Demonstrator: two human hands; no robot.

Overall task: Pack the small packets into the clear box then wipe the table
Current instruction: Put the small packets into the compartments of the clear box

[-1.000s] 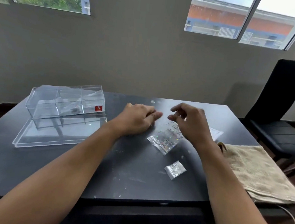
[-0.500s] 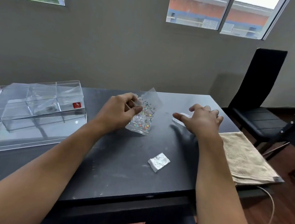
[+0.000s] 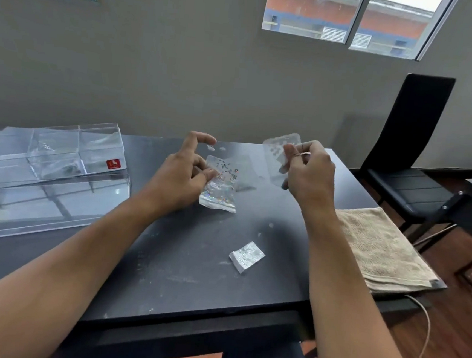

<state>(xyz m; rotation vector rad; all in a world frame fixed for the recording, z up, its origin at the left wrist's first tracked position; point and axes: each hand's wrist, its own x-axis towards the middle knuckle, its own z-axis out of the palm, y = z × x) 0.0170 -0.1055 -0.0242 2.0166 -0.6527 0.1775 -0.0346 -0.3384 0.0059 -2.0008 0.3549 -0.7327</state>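
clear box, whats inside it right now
The clear box is divided into compartments. One small dark item lies in the middle one; glare hides what it is. The other compartments look empty, though reflections blur parts of them.

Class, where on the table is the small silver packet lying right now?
The small silver packet lies loose near the table's front edge, between the forearms, left of the beige towel.

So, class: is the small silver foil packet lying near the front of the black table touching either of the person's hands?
Apart. The head view shows bare tabletop between the small silver foil packet and both hands.
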